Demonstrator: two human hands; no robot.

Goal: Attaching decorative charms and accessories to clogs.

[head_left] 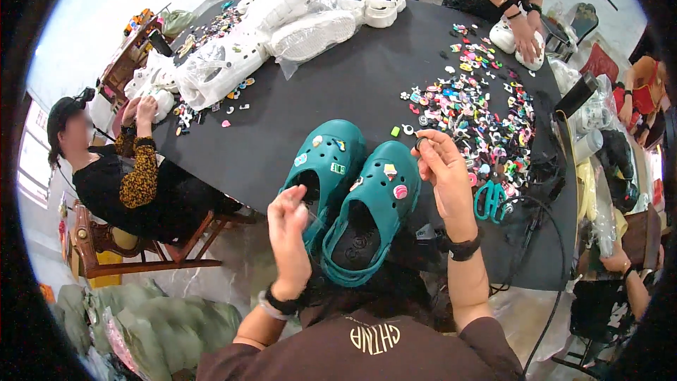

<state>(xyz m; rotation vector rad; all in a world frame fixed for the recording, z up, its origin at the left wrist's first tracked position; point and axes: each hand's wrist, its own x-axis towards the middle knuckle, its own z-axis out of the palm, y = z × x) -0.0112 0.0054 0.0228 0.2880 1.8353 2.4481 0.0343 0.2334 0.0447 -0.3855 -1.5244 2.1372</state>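
Note:
Side by side before me at the table's near edge are two dark green clogs, toes pointing away. The left clog [338, 142] and the right clog [392, 161] both carry several colourful shoe charms on their toes. My right hand [443, 169] is raised just right of the right clog's toe, pinching a small dark round shoe charm [420, 143] between thumb and fingers. Beside the left clog's opening hovers my left hand [289, 229], its fingers loosely bent and somewhat blurred, with nothing visible in them. Whether it touches that clog is unclear.
Loose shoe charms [486, 109] lie in a wide heap at the right of the black table [310, 109]. Teal clog straps [489, 201] and a black cable [557, 229] lie nearer. White clogs in clear bags [296, 7] fill the far left. Other people handle white clogs [529, 51] around the table.

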